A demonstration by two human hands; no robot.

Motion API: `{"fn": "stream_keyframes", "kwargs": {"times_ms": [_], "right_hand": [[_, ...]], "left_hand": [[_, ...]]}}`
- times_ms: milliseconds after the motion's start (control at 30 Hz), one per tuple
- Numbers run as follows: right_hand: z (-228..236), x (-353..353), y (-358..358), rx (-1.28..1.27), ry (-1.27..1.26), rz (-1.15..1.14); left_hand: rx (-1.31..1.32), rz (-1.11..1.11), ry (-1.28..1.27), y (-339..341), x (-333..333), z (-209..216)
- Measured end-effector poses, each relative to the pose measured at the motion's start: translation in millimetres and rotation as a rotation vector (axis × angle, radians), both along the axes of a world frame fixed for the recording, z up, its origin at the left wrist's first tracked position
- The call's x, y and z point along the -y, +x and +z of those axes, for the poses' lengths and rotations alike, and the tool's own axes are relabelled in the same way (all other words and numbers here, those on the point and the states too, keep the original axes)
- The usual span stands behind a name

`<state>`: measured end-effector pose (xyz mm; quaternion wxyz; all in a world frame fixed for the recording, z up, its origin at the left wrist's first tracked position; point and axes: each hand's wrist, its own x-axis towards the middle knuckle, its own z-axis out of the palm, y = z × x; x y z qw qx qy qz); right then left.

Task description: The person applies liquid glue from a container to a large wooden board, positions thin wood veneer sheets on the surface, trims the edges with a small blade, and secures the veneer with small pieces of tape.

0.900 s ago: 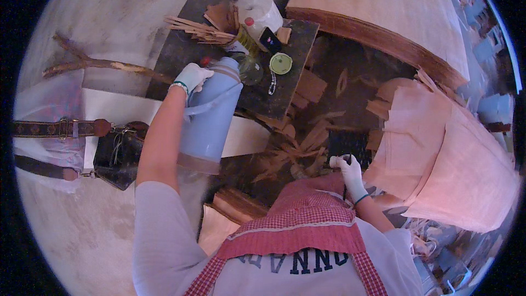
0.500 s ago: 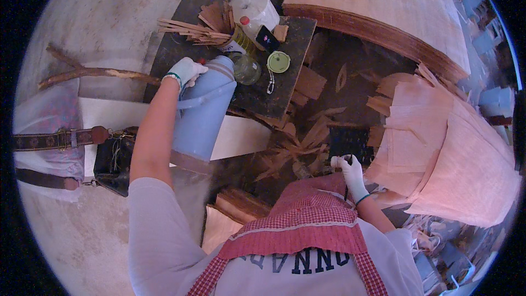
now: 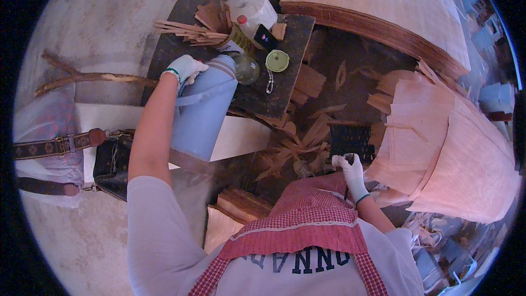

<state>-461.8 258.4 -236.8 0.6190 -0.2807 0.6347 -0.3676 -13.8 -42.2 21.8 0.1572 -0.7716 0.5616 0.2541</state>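
Dark table [image 3: 291,68]: glass jar [image 3: 246,70], whitish jug [image 3: 253,8], wood block [image 3: 278,32], bead chain [image 3: 269,83].

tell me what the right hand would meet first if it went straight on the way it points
Probably the black slotted thing, just beyond the right hand toward the top of the picture. Seen from above, depth is unclear, so the hand might pass over it instead.

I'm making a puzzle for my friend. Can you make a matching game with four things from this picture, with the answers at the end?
Things:
1. Cylinder
2. Round lid
3. Bag
4. Branch

Clues:
A. Black
B. Brown and forked
C. Touched by the left hand
D. Pale green

Right pairs: 1-C, 2-D, 3-A, 4-B
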Motion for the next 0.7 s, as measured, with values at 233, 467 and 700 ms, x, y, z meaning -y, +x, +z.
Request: {"fn": "stream_keyframes", "kwargs": {"times_ms": [233,467,700], "right_hand": [[-41.0,-12.9,-0.7,-0.150,-0.008,-0.024],[-44.0,-13.1,-1.0,-0.189,0.027,-0.034],[-39.5,-10.2,1.5,-0.202,0.046,-0.025]], "left_hand": [[0.024,-0.091,0.032,14.5,6.8,-6.5],[0.059,-0.058,0.055,0.9,8.6,-3.3],[0.032,-0.061,0.081,9.2,16.1,-7.1]]}}
